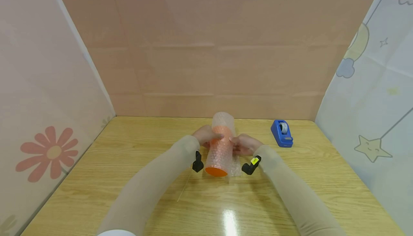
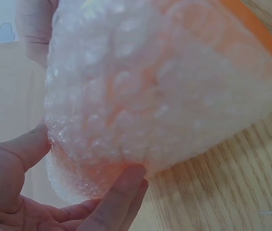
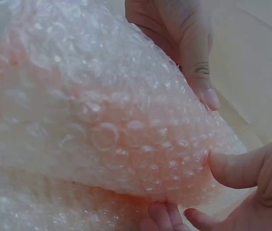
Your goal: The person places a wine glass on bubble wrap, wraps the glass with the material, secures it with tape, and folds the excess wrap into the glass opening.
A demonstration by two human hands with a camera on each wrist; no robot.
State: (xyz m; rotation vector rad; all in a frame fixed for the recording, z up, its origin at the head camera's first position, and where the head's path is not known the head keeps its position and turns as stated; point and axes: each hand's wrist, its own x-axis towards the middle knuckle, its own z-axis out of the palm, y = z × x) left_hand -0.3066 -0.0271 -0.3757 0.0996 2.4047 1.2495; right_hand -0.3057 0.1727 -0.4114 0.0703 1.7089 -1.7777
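Observation:
A tapered orange object (image 1: 216,172) lies wrapped in clear bubble wrap (image 1: 223,118), its flat orange end facing the near side. Its exact kind cannot be told through the wrap. My left hand (image 1: 205,135) grips the roll from the left, thumb on top. On the other side my right hand (image 1: 246,144) holds the roll, thumb pressing its upper surface and fingers low at the side. A loose flap of bubble wrap (image 1: 236,166) lies on the table at the roll's right. In the right wrist view, the fingertips (image 3: 161,215) touch the underside near the wrap's edge.
A blue tape dispenser (image 1: 282,134) with a roll of tape stands at the back right of the wooden table (image 1: 155,139). Behind the table rises a brownish-pink backdrop (image 1: 209,49). Patterned panels flank both sides.

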